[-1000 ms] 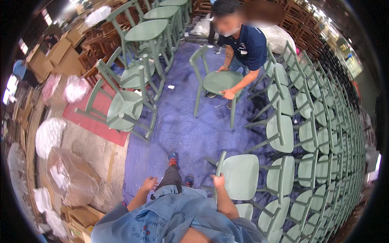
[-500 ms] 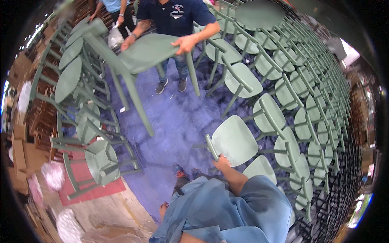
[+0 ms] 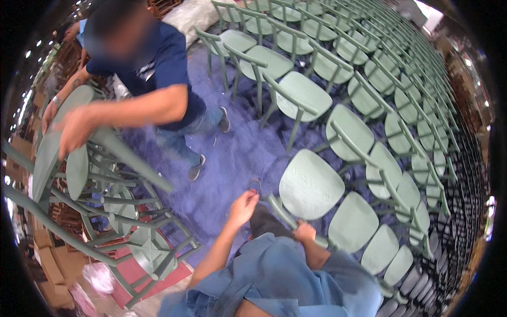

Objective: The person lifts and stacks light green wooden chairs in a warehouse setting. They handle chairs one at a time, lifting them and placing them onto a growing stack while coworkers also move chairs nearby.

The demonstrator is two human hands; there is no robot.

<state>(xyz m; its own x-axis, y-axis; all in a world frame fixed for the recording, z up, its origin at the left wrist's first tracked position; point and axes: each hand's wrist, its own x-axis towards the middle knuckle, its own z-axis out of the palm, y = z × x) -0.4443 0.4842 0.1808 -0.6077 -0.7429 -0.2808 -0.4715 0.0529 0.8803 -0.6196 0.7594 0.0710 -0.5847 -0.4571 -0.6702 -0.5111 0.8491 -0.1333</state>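
Note:
My right hand (image 3: 304,232) is closed around the top rail of a pale green chair (image 3: 311,184), which stands upright on the floor just ahead of me. My left hand (image 3: 244,207) is raised in front of my body with its fingers curled together; nothing shows in it. At the left, a co-worker in a dark blue shirt (image 3: 168,68) holds another green chair (image 3: 57,142) tilted in the air with both hands. That lifted chair overlaps several green chairs (image 3: 150,248) stacked on one another, some turned over.
Rows of green chairs (image 3: 303,95) fill the right side, close beside my chair. Purple sheeting (image 3: 232,142) covers the floor between them and the stack. Cardboard boxes (image 3: 50,264) and a pinkish plastic bag (image 3: 99,278) lie at the left. Another person (image 3: 82,31) is behind the co-worker.
The co-worker has carried the lifted chair leftward to the stack, and my view has shifted. My left hand has risen from my side. My right hand stays on the same chair.

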